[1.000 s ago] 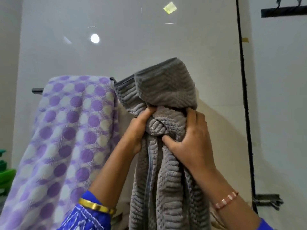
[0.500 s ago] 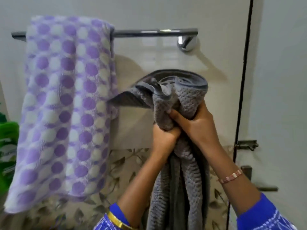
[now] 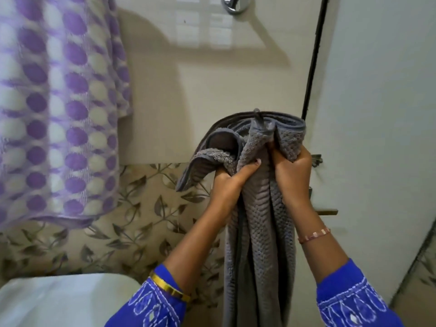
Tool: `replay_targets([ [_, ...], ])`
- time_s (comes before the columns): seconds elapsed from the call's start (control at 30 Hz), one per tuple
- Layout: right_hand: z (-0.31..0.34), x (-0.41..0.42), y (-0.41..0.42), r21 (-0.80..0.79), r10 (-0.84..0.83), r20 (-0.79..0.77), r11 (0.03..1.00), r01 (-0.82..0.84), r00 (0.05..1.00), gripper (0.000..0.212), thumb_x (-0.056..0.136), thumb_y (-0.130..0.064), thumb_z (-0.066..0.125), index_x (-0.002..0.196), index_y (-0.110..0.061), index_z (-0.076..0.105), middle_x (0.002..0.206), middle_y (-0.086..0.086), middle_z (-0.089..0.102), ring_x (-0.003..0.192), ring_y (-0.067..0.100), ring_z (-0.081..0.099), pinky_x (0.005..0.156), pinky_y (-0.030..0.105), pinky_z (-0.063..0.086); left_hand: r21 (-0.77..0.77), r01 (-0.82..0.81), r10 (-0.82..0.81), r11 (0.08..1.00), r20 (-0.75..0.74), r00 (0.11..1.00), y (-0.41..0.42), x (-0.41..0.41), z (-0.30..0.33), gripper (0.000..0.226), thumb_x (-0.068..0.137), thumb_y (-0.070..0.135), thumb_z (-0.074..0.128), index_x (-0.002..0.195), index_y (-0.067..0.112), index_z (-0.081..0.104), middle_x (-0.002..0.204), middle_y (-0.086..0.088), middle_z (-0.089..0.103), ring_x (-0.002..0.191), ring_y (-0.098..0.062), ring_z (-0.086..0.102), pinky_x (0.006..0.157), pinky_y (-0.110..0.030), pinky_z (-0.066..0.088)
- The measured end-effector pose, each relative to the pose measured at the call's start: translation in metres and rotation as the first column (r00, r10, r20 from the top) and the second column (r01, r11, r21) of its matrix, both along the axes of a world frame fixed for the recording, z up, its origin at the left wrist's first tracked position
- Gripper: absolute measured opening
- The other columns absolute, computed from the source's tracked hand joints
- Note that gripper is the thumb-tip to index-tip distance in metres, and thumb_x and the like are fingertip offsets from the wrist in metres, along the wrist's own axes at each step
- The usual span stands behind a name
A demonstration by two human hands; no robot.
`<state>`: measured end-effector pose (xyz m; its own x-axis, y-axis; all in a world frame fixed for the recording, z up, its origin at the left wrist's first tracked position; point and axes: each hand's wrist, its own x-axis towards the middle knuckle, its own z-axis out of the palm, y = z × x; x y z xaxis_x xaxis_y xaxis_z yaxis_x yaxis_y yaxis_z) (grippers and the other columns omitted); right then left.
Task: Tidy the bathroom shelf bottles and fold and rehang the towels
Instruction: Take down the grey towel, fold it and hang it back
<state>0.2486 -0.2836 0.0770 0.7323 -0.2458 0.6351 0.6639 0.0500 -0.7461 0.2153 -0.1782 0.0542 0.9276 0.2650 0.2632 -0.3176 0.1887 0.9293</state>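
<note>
Hanging in long ribbed folds, the grey towel is held bunched near its top in front of the wall, right of the purple-dotted towel. It is gripped by the left hand and the right hand, fingers curled into the cloth, its hemmed edges looped above them.
</note>
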Motion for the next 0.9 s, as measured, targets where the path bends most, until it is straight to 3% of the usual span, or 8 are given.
replay_targets([
  [0.13, -0.012, 0.012, -0.029, 0.136, 0.059, -0.083, 0.99, -0.047, 0.995, 0.009, 0.078, -0.035, 0.068, 0.071, -0.031, 0.063, 0.064, -0.029, 0.066, 0.068, -0.014, 0.062, 0.057, 0.004, 0.046, 0.007, -0.104, 0.104, 0.995, -0.096, 0.99, -0.016, 0.0, -0.014, 0.026, 0.072, 0.022, 0.073, 0.096, 0.015, 0.066, 0.099, -0.006, 0.07, 0.09, -0.019, 0.067, 0.083, -0.033, 0.055],
  [0.33, -0.045, 0.048, -0.083, 0.245, 0.164, -0.346, 0.966, -0.08, 0.924, 0.035, 0.079, -0.047, 0.064, 0.102, -0.02, 0.063, 0.098, -0.002, 0.067, 0.086, 0.009, 0.064, 0.075, 0.025, 0.051, -0.066, -0.318, 0.308, 0.946, -0.132, 0.942, -0.01, 0.003, -0.049, 0.043, 0.078, 0.007, 0.063, 0.12, 0.006, 0.056, 0.117, -0.015, 0.064, 0.104, -0.031, 0.061, 0.092, -0.047, 0.051],
  [0.47, -0.062, 0.069, -0.1, 0.26, 0.227, -0.416, 0.958, -0.124, 0.88, 0.032, 0.081, -0.044, 0.063, 0.101, -0.019, 0.063, 0.105, 0.004, 0.067, 0.089, 0.012, 0.063, 0.078, 0.027, 0.051, -0.163, -0.45, 0.414, 0.878, -0.21, 0.885, 0.002, 0.0, -0.067, 0.037, 0.079, 0.008, 0.057, 0.116, 0.003, 0.057, 0.111, -0.019, 0.064, 0.093, -0.03, 0.062, 0.079, -0.042, 0.053],
  [0.57, -0.072, 0.082, -0.102, 0.236, 0.254, -0.484, 0.959, -0.155, 0.837, 0.037, 0.079, -0.046, 0.064, 0.104, -0.018, 0.061, 0.108, 0.006, 0.066, 0.091, 0.017, 0.063, 0.083, 0.031, 0.051, -0.133, -0.428, 0.383, 0.894, -0.267, 0.884, 0.006, -0.008, -0.078, 0.02, 0.081, 0.011, 0.052, 0.097, 0.004, 0.063, 0.096, -0.02, 0.066, 0.077, -0.028, 0.064, 0.068, -0.038, 0.053],
  [0.67, -0.08, 0.09, -0.096, 0.09, 0.209, -0.531, 0.978, -0.191, 0.821, 0.048, 0.078, -0.047, 0.064, 0.11, -0.012, 0.06, 0.112, 0.009, 0.065, 0.098, 0.022, 0.061, 0.09, 0.037, 0.05, -0.102, -0.384, 0.34, 0.918, -0.299, 0.892, 0.001, -0.011, -0.084, 0.018, 0.081, 0.012, 0.052, 0.07, 0.012, 0.067, 0.071, -0.009, 0.069, 0.057, -0.021, 0.065, 0.052, -0.029, 0.054],
  [0.73, -0.088, 0.091, -0.089, -0.063, 0.155, -0.513, 0.974, -0.217, 0.845, 0.046, 0.08, -0.045, 0.064, 0.11, -0.01, 0.06, 0.109, 0.01, 0.065, 0.093, 0.02, 0.059, 0.083, 0.032, 0.048, -0.101, -0.369, 0.323, 0.924, -0.31, 0.894, -0.006, -0.012, -0.086, 0.025, 0.08, 0.011, 0.052, 0.062, 0.015, 0.069, 0.064, -0.006, 0.07, 0.053, -0.02, 0.065, 0.049, -0.028, 0.053],
  [0.83, -0.1, 0.088, -0.076, -0.434, -0.003, -0.413, 0.88, -0.194, 0.911, 0.043, 0.082, -0.038, 0.064, 0.113, -0.01, 0.055, 0.115, 0.013, 0.057, 0.101, 0.025, 0.055, 0.082, 0.032, 0.044, -0.11, -0.403, 0.348, 0.909, -0.333, 0.876, -0.015, -0.013, -0.093, 0.011, 0.079, 0.01, 0.054, 0.082, 0.007, 0.064, 0.068, -0.009, 0.066, 0.049, -0.018, 0.063, 0.043, -0.023, 0.049],
  [0.9, -0.103, 0.079, -0.066, -0.628, -0.174, -0.27, 0.778, -0.036, 0.947, 0.046, 0.08, -0.034, 0.066, 0.116, -0.01, 0.05, 0.121, 0.014, 0.047, 0.107, 0.027, 0.048, 0.089, 0.039, 0.046, -0.109, -0.429, 0.367, 0.897, -0.36, 0.858, -0.019, -0.012, -0.099, 0.026, 0.08, 0.009, 0.054, 0.105, 0.001, 0.055, 0.077, -0.011, 0.064, 0.051, -0.017, 0.064, 0.042, -0.022, 0.048],
])
